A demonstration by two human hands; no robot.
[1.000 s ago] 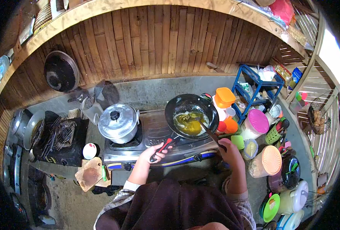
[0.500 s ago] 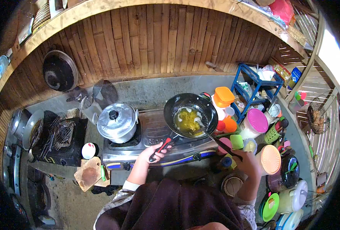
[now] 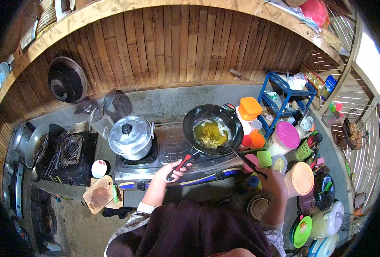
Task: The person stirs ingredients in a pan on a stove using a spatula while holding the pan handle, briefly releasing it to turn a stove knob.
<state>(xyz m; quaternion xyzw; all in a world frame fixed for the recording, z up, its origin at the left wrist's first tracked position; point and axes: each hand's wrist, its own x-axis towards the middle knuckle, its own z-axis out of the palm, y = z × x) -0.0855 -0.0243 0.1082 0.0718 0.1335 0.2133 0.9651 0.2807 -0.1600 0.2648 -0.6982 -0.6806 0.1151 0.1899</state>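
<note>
Round black wok (image 3: pixel 191 122): matt, dark metal. Red-and-black wok handle (image 3: pixel 186 159): glossy plastic. Slim dark spatula (image 3: pixel 242 156): metal. Silver lidded pot (image 3: pixel 130 137): polished metal. Grey stove top (image 3: pixel 172 143): smooth steel. Brown plank wall (image 3: pixel 177 47): rough wood.

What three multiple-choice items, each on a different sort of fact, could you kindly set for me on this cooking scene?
1. Where does the lidded silver metal pot stand?
A. on the left burner of the steel gas stove
B. in a blue rack
C. on a wooden shelf

2. What colour is the food in the round black wok?
A. red
B. yellow
C. blue

3. What is the person's left hand doing?
A. lifting the pot's lid
B. resting flat on a board
C. gripping the wok's red-and-black handle

Answers: 1 A, the pot sits on the stove's left burner. 2 B, the food shows yellow against the dark metal. 3 C, its fingers close round the handle, while the right hand holds the dark spatula.
</note>
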